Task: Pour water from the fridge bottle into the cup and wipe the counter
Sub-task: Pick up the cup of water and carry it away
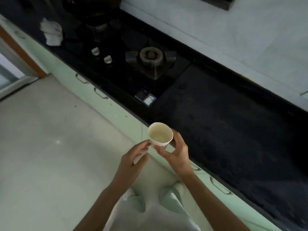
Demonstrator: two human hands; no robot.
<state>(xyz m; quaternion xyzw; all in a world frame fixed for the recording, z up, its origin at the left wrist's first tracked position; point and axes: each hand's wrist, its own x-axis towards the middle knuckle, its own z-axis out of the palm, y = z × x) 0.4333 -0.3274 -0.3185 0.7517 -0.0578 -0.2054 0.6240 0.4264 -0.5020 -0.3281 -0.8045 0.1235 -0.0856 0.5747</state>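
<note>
The right hand [176, 150] grips the small white paper cup [160, 135], thumb across the near wall and fingers curled round the far side; the cup sits upright in the air, clear liquid showing inside it; just to its left the left hand [135, 156] comes in with loosely bent fingers, fingertips [147, 145] touching the cup's lower wall, holding nothing of its own. Beyond the right hand and off to its right runs the long black stone counter [225, 122], the cup hanging just off its front edge; further out from the hands lie a small dark box [145, 97] on the counter, then the black gas hob [150, 59]; far off to the upper left, a crumpled white cloth [51, 33] rests on the counter.
</note>
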